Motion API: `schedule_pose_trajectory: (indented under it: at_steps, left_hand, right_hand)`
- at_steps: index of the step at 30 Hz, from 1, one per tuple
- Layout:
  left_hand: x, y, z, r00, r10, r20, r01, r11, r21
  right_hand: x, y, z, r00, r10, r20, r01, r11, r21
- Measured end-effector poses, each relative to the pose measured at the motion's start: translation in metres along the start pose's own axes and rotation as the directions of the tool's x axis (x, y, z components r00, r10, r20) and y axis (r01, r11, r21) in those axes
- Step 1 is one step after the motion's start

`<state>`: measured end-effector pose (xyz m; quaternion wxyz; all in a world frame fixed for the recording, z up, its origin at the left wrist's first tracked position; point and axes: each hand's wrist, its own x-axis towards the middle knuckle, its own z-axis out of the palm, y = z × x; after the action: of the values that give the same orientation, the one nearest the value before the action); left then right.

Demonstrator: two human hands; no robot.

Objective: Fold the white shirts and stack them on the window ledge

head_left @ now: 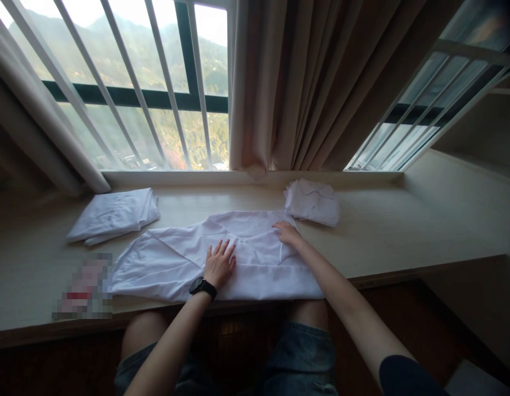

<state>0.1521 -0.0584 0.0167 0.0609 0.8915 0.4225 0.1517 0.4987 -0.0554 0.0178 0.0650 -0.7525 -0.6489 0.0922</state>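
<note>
1. Window ledge / wooden counter (403,231): pale, wide, runs full width of view. Serves as work surface; everything else lies on it.

2. Curtain (304,82): beige, hangs at 12 o'clock, hem touching back of ledge. Barred window (156,82) to its left, hills beyond; gives the light.

3. White garment (172,264): largest cloth, spread flat at centre, front edge along ledge's near edge, approx. in front of person's lap. Right end already doubled over, creases run toward 1 o'clock. Lies flat presumably so it can be smoothed w/ both palms.

4. Folded white stack (115,214): at 10 o'clock from garment, apart from it, near back-left. Neat, flat; looks like finished pieces set out of the way.

5. Crumpled white pile (312,201): at 1 o'clock, just beside garment's far right corner, under curtain hem. Looser, not squared; within easy reach of right hand.

6. Blurred item (84,286): at 8 o'clock, near front edge, just left of garment. Pink/red tones; can't tell what it is.

7. Left hand (219,264): flat, fingers spread, palm down on garment's middle. Grips nothing; prob. pins cloth so it doesn't slide. Black watch (203,287) on wrist.

8. Right hand (286,234): at garment's far right corner, fingers curled down onto folded edge. Pressing or pinching fabric, can't tell which.
</note>
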Motion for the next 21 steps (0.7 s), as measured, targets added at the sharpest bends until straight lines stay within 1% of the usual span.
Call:
schedule_pose_trajectory:
  at_steps: [3,6,9,11,14,16,19,21]
  left_hand:
    - [0.013,0.016,0.016,0.997,-0.044,0.064,0.046,0.999,-0.026]
    - [0.009,0.017,0.025,0.998,-0.032,0.053,0.034,0.999,-0.032]
    - [-0.001,0.011,0.024,1.000,0.010,0.022,-0.009,0.999,-0.047]
    - [-0.007,0.009,0.021,1.000,0.026,0.012,-0.025,0.998,-0.057]
    - [-0.010,0.009,0.015,0.999,0.029,-0.027,-0.031,0.998,-0.055]
    - [-0.009,0.010,0.013,0.997,0.067,-0.050,-0.069,0.997,-0.043]
    - [-0.008,0.010,0.013,0.989,0.150,-0.010,-0.150,0.988,-0.038]
    - [-0.006,0.009,0.015,0.987,0.157,0.034,-0.156,0.987,-0.042]
  right_hand:
    - [0.013,0.002,-0.001,0.998,0.011,0.067,-0.008,0.999,-0.041]
    - [0.019,0.010,-0.005,0.993,0.045,0.108,-0.036,0.996,-0.082]
    - [0.024,0.020,-0.009,0.989,0.053,0.137,-0.040,0.994,-0.097]
    - [0.029,0.026,-0.011,0.987,0.036,0.157,-0.022,0.996,-0.089]
    - [0.045,0.033,-0.017,0.986,-0.017,0.167,0.027,0.998,-0.060]
    - [0.060,0.035,-0.024,0.989,-0.042,0.141,0.050,0.997,-0.052]
    - [0.085,0.035,-0.032,0.993,-0.065,0.102,0.071,0.996,-0.060]
    - [0.099,0.032,-0.034,0.994,-0.066,0.091,0.072,0.996,-0.061]
